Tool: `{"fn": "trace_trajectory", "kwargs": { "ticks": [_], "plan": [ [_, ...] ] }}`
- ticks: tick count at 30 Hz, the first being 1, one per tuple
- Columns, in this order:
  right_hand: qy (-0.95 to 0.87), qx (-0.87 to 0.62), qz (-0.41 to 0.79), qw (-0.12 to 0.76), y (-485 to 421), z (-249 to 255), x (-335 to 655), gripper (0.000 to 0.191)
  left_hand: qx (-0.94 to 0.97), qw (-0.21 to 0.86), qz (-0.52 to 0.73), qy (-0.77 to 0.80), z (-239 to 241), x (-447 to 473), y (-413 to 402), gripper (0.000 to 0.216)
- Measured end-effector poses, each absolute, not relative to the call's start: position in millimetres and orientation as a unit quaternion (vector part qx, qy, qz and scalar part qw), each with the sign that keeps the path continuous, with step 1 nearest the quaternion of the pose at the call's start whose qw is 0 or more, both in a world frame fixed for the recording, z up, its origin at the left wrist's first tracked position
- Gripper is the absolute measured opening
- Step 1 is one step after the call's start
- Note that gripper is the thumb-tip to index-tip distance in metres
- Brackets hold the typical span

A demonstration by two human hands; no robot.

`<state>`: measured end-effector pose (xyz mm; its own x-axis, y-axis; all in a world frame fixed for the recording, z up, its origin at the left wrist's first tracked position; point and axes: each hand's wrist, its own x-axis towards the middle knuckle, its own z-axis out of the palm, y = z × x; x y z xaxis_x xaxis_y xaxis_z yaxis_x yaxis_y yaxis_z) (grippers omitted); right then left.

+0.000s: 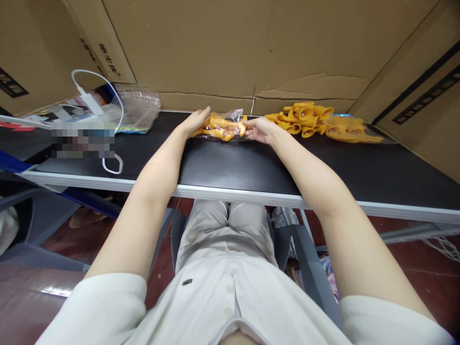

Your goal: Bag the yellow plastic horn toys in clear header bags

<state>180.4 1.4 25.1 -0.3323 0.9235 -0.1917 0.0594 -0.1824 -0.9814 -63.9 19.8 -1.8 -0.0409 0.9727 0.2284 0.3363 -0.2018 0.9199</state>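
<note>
A small clear plastic bag of orange plastic parts (223, 127) lies near the far edge of the black table (223, 165). My left hand (195, 122) rests against the bag's left end, fingers curled on it. At the bag's right end my right hand (259, 129) pinches the plastic. Both arms stretch forward over the table.
A loose heap of orange plastic parts (305, 119) and more of them in clear bags (350, 132) lie to the right. At the left are clear plastic bags (138, 109), a white charger with cable (89, 100) and papers. Cardboard walls (230, 48) stand behind the table.
</note>
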Motion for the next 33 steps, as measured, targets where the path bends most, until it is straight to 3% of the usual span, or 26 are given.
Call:
{"fn": "trace_trajectory", "kwargs": {
  "ticks": [9, 17, 21, 28, 33],
  "plan": [
    [-0.520, -0.489, 0.609, 0.346, 10.8, 12.5, 179.8, 0.017, 0.697, 0.259, 0.428, 0.513, 23.2, -48.4, -5.5, 0.019],
    [-0.487, -0.446, 0.629, 0.411, -0.8, 16.9, 167.5, 0.024, 0.721, 0.214, 0.435, 0.496, 22.7, -46.7, -1.7, 0.008],
    [-0.505, -0.433, 0.625, 0.409, -1.0, 13.9, 164.1, 0.029, 0.717, 0.216, 0.440, 0.495, 23.6, -45.0, -3.0, 0.009],
    [-0.586, -0.485, 0.535, 0.366, -4.1, 9.4, 160.8, 0.020, 0.671, 0.206, 0.482, 0.525, 20.3, -53.2, 4.9, 0.024],
    [-0.586, -0.497, 0.520, 0.373, -7.9, 11.7, 157.1, 0.036, 0.631, 0.197, 0.474, 0.581, 10.1, -68.7, 13.8, 0.042]
  ]
}}
